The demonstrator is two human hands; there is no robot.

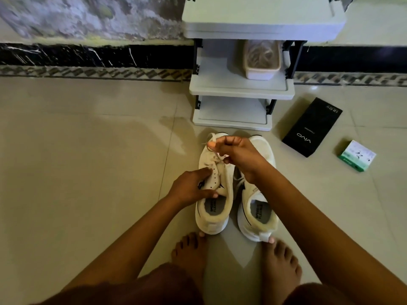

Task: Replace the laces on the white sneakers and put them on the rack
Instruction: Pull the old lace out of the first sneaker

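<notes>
Straight ahead against the wall: grey plastic three-tier shoe rack (241,90), set close, likely for an easy final placing. Just before it on the beige tiled floor (88,172), pair of white mesh sneakers (257,208), heels toward bare feet, probably braced there. Left hand (191,188) curled round the left sneaker's tongue, steadying it. Right hand (236,154), fingers pinched together on a loose cream lace (212,148), drawn up from the eyelets. Unlacing stage, apparently.
</notes>
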